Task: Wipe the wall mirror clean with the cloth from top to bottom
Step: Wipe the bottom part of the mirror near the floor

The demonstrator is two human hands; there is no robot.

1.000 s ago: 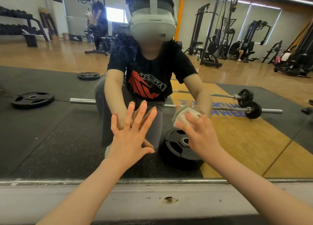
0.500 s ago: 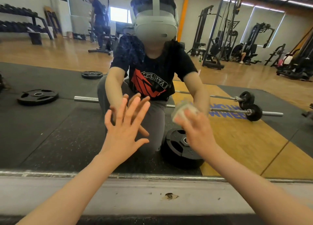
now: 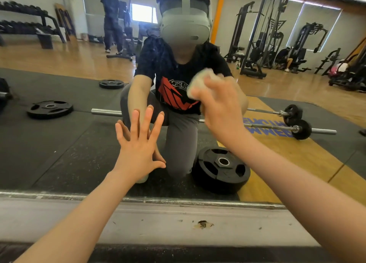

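The right hand (image 3: pixel 219 108) has its grip bunched around the pale cloth (image 3: pixel 202 80), pressed to the wall mirror (image 3: pixel 59 143) at mid-height. The left hand (image 3: pixel 138 143) lies flat on the glass, fingers spread, holding nothing. That bare palm will likely leave smears below the wiped patch, and the small wad may miss streaks between passes.

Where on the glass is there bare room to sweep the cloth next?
Free glass lies left of the left hand, down to the bottom frame, and right of the right hand, which holds the cloth. It is crowded between the two hands; the left one is pressed flat on the mirror.
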